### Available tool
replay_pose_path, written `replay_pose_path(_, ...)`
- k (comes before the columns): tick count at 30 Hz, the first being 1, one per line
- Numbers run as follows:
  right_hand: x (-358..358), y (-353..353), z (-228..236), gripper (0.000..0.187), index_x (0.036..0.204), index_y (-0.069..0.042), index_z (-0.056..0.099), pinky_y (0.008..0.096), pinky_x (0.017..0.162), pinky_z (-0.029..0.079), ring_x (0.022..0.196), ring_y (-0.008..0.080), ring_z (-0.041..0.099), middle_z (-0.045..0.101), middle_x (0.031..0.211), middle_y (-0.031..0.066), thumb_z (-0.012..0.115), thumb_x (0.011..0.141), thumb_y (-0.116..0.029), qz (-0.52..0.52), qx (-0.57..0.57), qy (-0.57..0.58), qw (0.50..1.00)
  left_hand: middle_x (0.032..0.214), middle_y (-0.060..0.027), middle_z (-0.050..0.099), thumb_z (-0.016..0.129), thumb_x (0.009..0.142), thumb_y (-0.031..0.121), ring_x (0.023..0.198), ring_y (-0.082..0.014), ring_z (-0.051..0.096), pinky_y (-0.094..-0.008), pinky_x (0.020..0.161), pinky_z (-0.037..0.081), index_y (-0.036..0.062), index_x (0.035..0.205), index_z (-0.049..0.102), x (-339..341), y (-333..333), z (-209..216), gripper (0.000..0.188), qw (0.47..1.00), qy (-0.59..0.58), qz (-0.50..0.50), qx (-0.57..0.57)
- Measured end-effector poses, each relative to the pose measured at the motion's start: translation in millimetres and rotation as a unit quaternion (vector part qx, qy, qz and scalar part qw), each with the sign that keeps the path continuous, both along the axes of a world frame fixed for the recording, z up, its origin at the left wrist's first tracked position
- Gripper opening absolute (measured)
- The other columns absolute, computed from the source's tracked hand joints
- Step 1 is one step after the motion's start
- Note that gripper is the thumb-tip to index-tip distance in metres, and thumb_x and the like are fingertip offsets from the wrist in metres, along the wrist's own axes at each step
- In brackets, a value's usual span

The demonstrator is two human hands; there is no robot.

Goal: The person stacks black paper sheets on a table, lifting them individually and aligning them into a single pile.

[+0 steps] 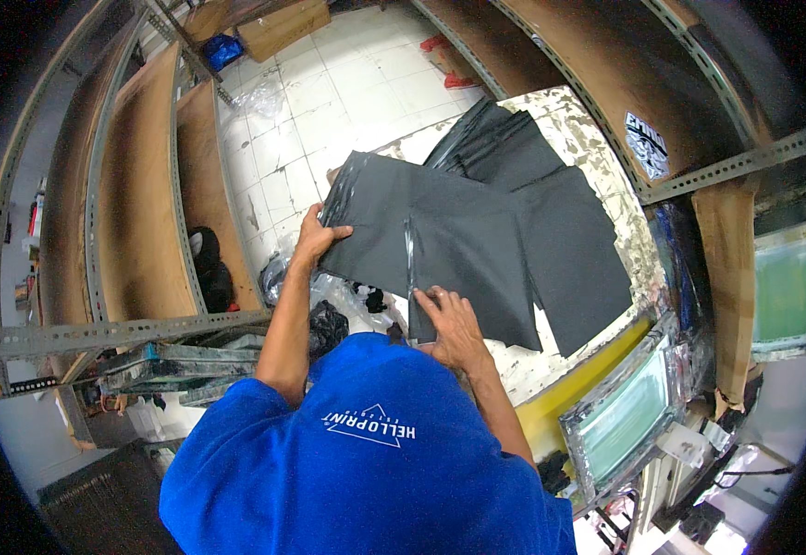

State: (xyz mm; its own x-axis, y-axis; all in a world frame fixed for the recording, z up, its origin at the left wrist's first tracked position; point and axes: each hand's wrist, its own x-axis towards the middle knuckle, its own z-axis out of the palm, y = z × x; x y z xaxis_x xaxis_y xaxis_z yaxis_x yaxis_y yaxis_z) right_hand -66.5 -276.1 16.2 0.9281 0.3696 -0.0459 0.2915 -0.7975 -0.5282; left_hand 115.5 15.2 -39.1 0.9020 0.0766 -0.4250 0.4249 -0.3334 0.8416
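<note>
Left hand [322, 237]: grip pinched on thin black rectangular sheet [369, 208], left edge. Right hand [455, 326]: touching near edge, grip closure unclear.

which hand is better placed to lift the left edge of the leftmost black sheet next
Left, most likely: the left hand is at that edge of the leftmost black sheet, thumb on top. The right hand sits farther right, by the near side.

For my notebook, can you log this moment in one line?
Left hand: pinching thin, flat black sheet, material unclear | Right hand: touching black sheets at near edge | Underneath: white, patchy tabletop
</note>
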Motion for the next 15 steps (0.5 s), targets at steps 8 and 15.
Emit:
replay_pose_path(8, -13.3, -8.2, -52.4, 0.061, 0.124, 0.000, 0.058, 0.0425, 0.086, 0.050, 0.102, 0.0356, 0.059, 0.060, 0.115, 0.0188, 0.079, 0.069, -0.019, 0.017, 0.038, -0.071, 0.997, 0.119, -0.0245, 0.063, 0.088, 0.063, 0.009, 0.104, -0.0311, 0.065, -0.0381, 0.091, 0.052, -0.0092, 0.136, 0.044, -13.5, -7.0, 13.6, 0.088, 0.999, 0.013, 0.038, -0.032)
replay_pose_path(15, 2.4, -5.5, -21.8, 0.024, 0.095, 0.004, 0.067, 0.0382, 0.069, 0.057, 0.076, 0.0333, 0.067, 0.067, 0.087, 0.0179, 0.070, 0.072, 0.000, -0.135, 0.116, -0.278, 0.944, 0.117, -0.0236, 0.063, 0.088, 0.063, 0.010, 0.103, -0.0294, 0.065, -0.0365, 0.091, 0.052, -0.0090, 0.134, 0.047, -20.1, -2.6, -0.4, 0.085, 0.997, -0.004, 0.047, -0.066)
